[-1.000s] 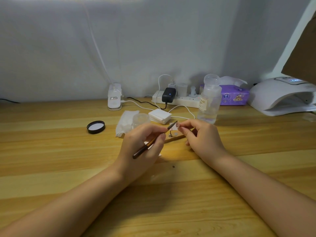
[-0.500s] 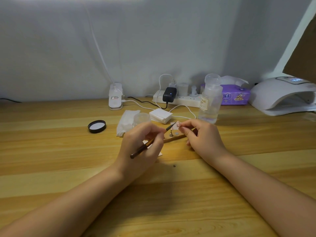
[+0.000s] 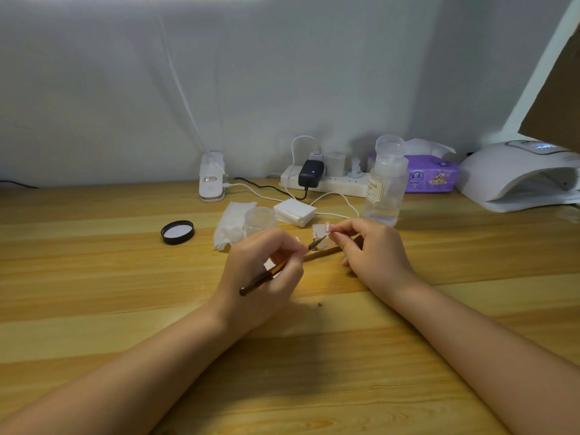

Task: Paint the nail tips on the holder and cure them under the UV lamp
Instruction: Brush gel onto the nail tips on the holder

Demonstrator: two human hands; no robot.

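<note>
So the left hand [image 3: 263, 274] had its fingers wrapped around a dark-handled brush [image 3: 276, 268], pen-style, with the bristle end pointing up and to the right at the nail tip [image 3: 319, 230]. The right hand [image 3: 368, 249] was pinching that pale little tip between thumb and fingertips, just above the wooden table [image 3: 125, 293]. A thin wooden stick, probably the holder [image 3: 323, 253], lay flat on the table under both hands, with a couple of tiny round bits beside it that were too small to make out.

The UV lamp [image 3: 518, 175] sat way over at the far right by the wall, well apart from the hands. Behind the hands there was a clear bottle [image 3: 384, 186], a small clear jar [image 3: 260, 218] next to a crumpled wipe [image 3: 230, 226], a stack of white pads [image 3: 294, 211], and a black lid [image 3: 177, 232] off to the left.
</note>
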